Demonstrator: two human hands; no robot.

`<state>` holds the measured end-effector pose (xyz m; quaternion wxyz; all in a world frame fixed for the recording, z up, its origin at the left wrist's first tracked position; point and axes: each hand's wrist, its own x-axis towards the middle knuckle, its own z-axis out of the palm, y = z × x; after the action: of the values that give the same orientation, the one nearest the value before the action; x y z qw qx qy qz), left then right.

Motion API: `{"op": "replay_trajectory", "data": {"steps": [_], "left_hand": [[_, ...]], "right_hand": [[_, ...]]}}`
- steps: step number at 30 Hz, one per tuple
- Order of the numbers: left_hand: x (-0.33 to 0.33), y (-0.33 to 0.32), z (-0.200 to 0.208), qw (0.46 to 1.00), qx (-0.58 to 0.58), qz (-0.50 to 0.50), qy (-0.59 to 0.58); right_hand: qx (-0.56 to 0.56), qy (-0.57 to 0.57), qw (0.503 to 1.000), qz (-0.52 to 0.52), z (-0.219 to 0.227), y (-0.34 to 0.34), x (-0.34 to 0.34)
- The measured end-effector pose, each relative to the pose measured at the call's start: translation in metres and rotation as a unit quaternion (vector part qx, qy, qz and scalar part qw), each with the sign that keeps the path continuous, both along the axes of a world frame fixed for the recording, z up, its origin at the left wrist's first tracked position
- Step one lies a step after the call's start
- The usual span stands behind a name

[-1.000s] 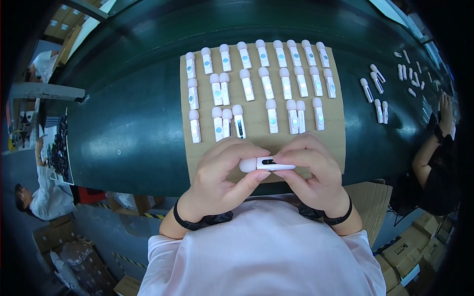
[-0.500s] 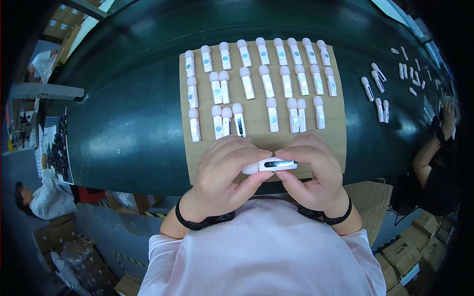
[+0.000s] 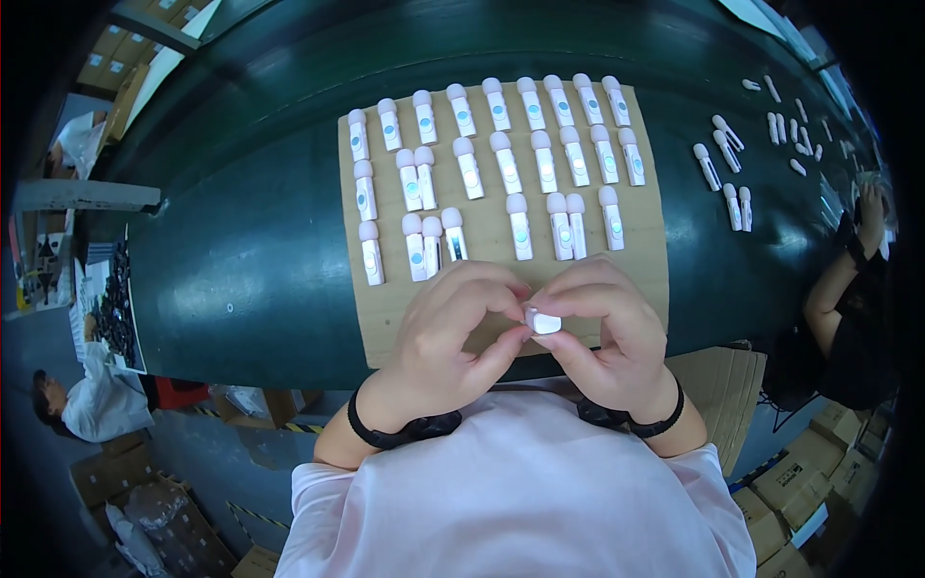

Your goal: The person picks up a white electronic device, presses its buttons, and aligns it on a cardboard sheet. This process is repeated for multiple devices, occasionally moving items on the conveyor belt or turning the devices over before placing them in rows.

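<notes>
My left hand (image 3: 453, 323) and my right hand (image 3: 602, 323) meet over the near edge of a brown cardboard sheet (image 3: 482, 318). Pinched between their thumbs and forefingers is a small white stick-shaped device (image 3: 546, 323), seen nearly end-on. Its other end is hidden behind the fingers. Beyond the hands, similar white devices with rounded pale pink heads (image 3: 520, 236) lie in three rows on the cardboard. Most show a light blue round spot. One device (image 3: 453, 231), just beyond my left hand, shows a dark strip instead.
The cardboard lies on a dark green table (image 3: 241, 250). More white devices (image 3: 706, 169) and small white parts (image 3: 795, 135) are scattered at the right. A co-worker's arm (image 3: 838, 270) is at far right; another person (image 3: 101, 385) sits at far left. Boxes (image 3: 790, 482) stand on the floor.
The device in my hands has turned from lying sideways, with its dark strip showing, to pointing its white end at me. The whole view has shifted slightly.
</notes>
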<state>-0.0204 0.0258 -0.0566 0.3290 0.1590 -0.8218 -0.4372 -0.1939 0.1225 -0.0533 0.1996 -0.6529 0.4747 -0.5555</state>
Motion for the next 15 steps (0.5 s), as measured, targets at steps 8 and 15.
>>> {"op": "replay_trajectory", "data": {"steps": [8,15], "left_hand": [[0.025,-0.014,0.013,0.995,-0.040,0.075,-0.060],[0.053,-0.026,0.007,0.981,-0.027,0.181,-0.062]], "right_hand": [[0.109,0.057,0.989,-0.077,0.006,0.022,-0.040],[0.105,0.225,0.953,-0.174,-0.002,0.038,-0.092]]}}
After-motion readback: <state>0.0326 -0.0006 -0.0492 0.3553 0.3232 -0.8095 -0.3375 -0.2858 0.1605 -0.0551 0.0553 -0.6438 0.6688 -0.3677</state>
